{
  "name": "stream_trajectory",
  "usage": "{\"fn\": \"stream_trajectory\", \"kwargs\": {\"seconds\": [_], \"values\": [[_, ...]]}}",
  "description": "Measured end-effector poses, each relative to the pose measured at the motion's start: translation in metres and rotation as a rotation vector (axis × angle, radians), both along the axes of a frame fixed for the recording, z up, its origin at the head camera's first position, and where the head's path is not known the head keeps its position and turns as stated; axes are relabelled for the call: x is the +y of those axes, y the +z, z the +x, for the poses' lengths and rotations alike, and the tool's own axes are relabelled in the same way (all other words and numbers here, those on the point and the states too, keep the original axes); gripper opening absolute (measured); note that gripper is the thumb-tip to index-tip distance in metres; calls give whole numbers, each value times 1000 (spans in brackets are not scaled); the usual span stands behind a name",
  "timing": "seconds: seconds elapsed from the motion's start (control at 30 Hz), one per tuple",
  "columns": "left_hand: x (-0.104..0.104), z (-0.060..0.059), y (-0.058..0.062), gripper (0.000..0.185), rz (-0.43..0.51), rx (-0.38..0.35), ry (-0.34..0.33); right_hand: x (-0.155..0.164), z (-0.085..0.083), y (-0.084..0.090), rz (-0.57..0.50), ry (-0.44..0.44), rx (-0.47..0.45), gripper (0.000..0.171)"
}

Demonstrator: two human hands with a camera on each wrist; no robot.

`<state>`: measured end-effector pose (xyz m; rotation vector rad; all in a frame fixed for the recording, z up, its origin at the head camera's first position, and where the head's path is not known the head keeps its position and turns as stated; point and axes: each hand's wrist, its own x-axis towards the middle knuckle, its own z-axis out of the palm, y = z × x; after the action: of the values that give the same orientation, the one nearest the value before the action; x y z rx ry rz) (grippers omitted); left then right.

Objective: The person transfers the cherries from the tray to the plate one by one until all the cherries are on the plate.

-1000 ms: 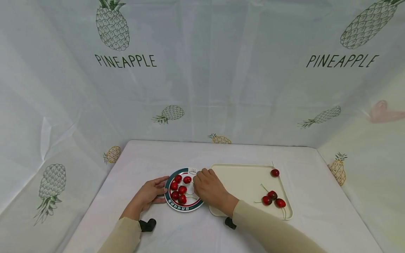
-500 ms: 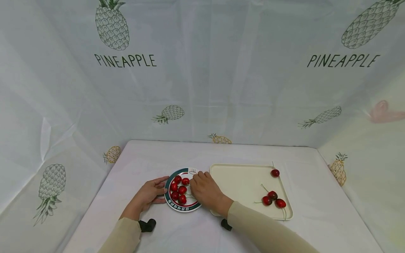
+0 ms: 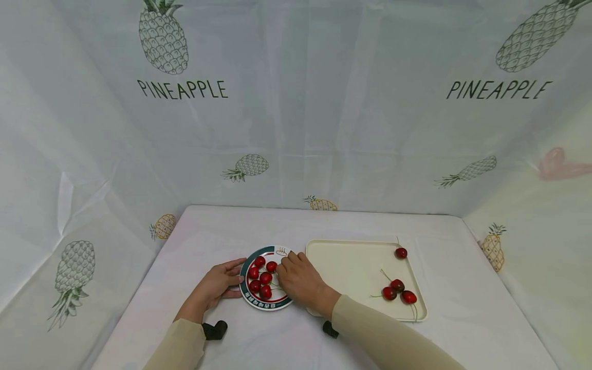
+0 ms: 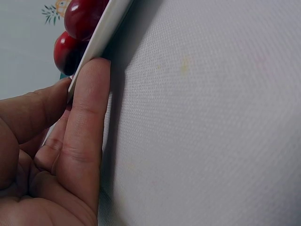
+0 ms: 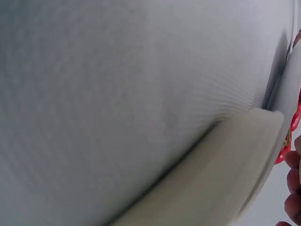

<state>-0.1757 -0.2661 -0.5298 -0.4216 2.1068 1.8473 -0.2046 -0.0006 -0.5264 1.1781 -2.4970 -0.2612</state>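
A round plate [image 3: 263, 307] with a green and white rim and several red cherries [image 3: 265, 278] on it lies on the table. My left hand [image 3: 217, 283] grips its left edge; the left wrist view shows the thumb against the rim and a finger [image 4: 84, 103] under the plate. Over the plate's right side, my right hand [image 3: 301, 281] has curled fingers and appears to pinch the stem of one cherry [image 3: 271, 266], whose fruit sits just left of the fingertips. The stem itself is hidden by the fingers. At the right wrist view's edge, some fingers [image 5: 294, 193] show beside cherries.
Right of the plate lies a cream rectangular tray [image 3: 351, 262], partly behind the right forearm. Several cherries with stems [image 3: 397, 285] are at its right side, one near the upper right corner [image 3: 401, 253]. A white cloth [image 3: 240, 339] covers the table.
My right hand has shifted slightly left and the cherry beside its fingertips has moved a little left and toward me, then both have stayed nearly still. The left hand keeps its place.
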Motion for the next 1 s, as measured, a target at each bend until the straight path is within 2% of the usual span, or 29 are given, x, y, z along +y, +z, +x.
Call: {"fn": "stream_trajectory", "kwargs": {"seconds": [0.33,0.67,1.0], "values": [[-1,1,-2,55,-4,-3,4,9,2,14,-64,-52,34,27],[-2,2,-3,55,-8,-5,0,27,7,21,-81,-87,63,31],[0,1,-1,55,1,-6,-6,71,13,23,-268,-57,139,29]]}}
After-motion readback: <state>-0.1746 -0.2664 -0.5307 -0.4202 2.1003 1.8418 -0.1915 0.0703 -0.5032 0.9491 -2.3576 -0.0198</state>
